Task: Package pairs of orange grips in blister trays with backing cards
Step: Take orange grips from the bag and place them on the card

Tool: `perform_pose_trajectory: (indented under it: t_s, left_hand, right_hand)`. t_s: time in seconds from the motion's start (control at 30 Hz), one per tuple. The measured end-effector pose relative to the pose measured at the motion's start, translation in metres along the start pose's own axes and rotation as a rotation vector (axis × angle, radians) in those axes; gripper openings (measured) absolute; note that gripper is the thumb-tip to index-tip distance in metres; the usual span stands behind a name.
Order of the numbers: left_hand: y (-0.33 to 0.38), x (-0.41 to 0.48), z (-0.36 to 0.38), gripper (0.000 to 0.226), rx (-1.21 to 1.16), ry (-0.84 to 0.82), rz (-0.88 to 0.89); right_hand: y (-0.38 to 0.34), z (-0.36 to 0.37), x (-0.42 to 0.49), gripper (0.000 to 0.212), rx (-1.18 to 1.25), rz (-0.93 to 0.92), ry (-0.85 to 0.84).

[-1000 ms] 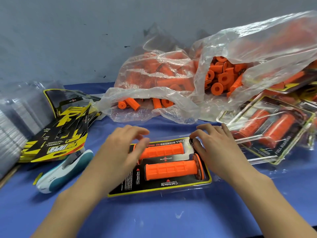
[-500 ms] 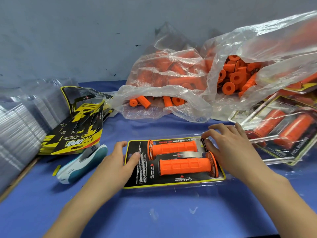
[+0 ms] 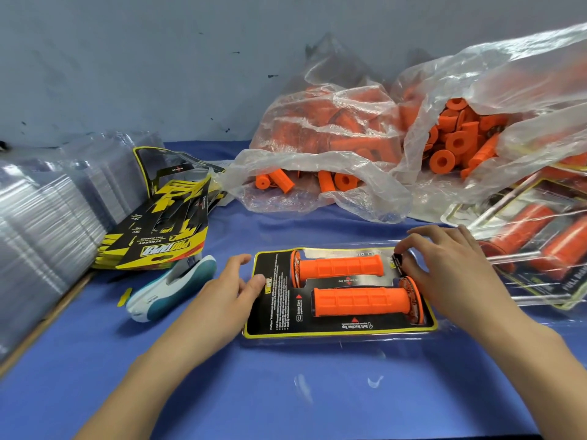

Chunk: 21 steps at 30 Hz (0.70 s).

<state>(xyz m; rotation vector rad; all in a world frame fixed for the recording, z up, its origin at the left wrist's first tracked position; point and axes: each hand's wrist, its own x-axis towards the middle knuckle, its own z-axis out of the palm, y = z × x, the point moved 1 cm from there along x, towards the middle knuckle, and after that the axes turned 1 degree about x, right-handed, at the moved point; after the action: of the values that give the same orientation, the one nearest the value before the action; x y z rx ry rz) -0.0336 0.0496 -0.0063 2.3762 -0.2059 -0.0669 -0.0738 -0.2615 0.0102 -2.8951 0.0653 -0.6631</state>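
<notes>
Now the left hand (image 3: 227,292) is lying at the left end of the blister pack (image 3: 340,293), thumb resting on the black backing card (image 3: 273,296) and fingers only loosely bent, gripping nothing; a second ago it was arching over the upper orange grip (image 3: 338,266), so it has been sliding back off the grips to the pack's edge. The right hand (image 3: 451,268) is staying at the right end, its fingertips (image 3: 401,260) curled down and pressing or pinching the clear plastic at the far right corner beside the flange of the lower orange grip (image 3: 362,301). Both grips are lying side by side in their pockets, flanges at opposite ends, on the card, near the middle of the blue counter (image 3: 286,392).

With the left hand no longer seating the grips, the pair is probably settled and the person is likely closing or checking the edges, so this pack is looking nearly finished.

Along the far edge, clear plastic bags (image 3: 365,147) are holding loose orange grips. Toward the right edge, finished packs (image 3: 540,242) are lying in a pile, close to the right hand. At the left edge, a stack of empty blister trays (image 3: 44,223) is standing beside a fan of yellow-and-black backing cards (image 3: 158,239), and a white-and-teal tool (image 3: 173,289), possibly a stapler, is lying just left of the left hand.
</notes>
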Motion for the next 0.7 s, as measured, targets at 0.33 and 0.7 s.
perform_pose_trajectory:
  t_s: [0.33,0.7]
  left_hand:
    - [-0.009,0.010,0.000,0.016,-0.079,-0.002,-0.087]
    - [-0.006,0.011,0.001,0.009,-0.054,0.016,-0.086]
  right_hand:
    - [-0.011,-0.021,-0.002,0.019,0.123,-0.070,0.279]
    - [-0.024,-0.035,-0.081,0.047,0.746,0.682,0.904]
